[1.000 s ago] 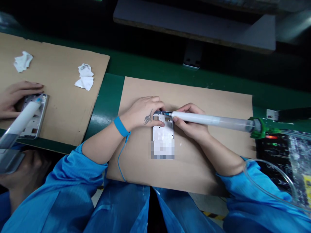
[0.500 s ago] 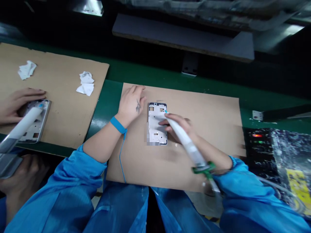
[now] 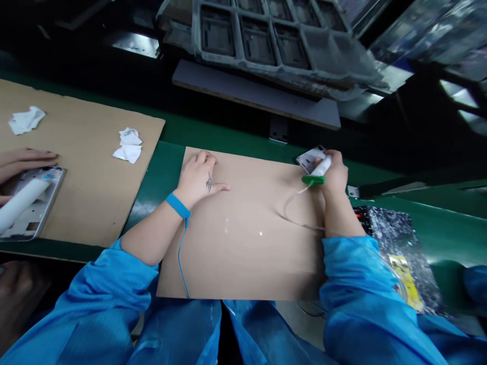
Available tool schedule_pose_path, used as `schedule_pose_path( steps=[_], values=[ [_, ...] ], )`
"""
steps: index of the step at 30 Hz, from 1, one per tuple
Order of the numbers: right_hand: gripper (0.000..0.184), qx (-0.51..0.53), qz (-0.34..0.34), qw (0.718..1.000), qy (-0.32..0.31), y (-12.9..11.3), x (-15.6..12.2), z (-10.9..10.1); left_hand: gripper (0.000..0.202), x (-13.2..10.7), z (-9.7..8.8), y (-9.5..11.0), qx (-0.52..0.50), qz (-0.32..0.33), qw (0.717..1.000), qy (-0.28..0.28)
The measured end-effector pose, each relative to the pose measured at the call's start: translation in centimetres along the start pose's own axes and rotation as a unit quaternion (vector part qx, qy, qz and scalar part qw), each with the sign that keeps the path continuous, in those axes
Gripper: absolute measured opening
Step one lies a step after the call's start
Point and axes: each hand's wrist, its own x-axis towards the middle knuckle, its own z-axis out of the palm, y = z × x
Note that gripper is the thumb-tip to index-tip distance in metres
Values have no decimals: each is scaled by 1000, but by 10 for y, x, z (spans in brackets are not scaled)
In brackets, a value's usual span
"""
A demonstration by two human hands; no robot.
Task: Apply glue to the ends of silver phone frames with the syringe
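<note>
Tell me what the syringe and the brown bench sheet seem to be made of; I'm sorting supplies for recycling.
The syringe looks like smooth white plastic with a slight sheen, and its green collar looks like moulded plastic. The brown bench sheet looks like matte cardboard, judging by its plain tan surface and cut edges.

Passage over cardboard sheet (image 3: pixel 243 253) between left hand (image 3: pixel 200 177), right hand (image 3: pixel 334 175); compartment tray (image 3: pixel 266 43) overhead.

The sleeves (image 3: pixel 357 299) and wrist strap (image 3: pixel 177 205) are bright blue, the cardboard sheet (image 3: pixel 243 258) tan, the syringe collar (image 3: pixel 313 180) green.
</note>
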Motion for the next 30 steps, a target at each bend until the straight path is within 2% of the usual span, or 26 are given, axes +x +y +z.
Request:
schedule_pose_path(
  steps=[3, 6, 11, 14, 17, 22, 26, 30],
  values=[
    [53, 19, 40, 998, 40, -5, 23, 8, 112, -4, -5, 1, 14, 8, 999, -35],
    [61, 39, 36, 996, 77, -16, 24, 23, 127, -5, -10, 1, 27, 8, 996, -80],
    [80, 109, -32, 992, 56, -58, 19, 56, 130, -2, -12, 0, 39, -12, 992, -117],
    [96, 128, -3, 991, 37, -86, 27, 74, 132, -2, -11, 1, 40, -14, 991, -124],
    [100, 100, 33, 993, 42, -99, 36, 84, 133, -4, -10, 2, 34, -9, 992, -123],
    [90, 28, 46, 998, 13, -95, 38, 79, 134, -10, -12, 8, 28, -35, 991, -125],
    [75, 51, 82, 995, 16, -87, 29, 65, 133, -13, -16, 15, 20, -51, 987, -148],
    [82, 86, 105, 990, 28, -84, 13, 54, 124, -12, -20, 20, 23, -82, 981, -176]
  ],
)
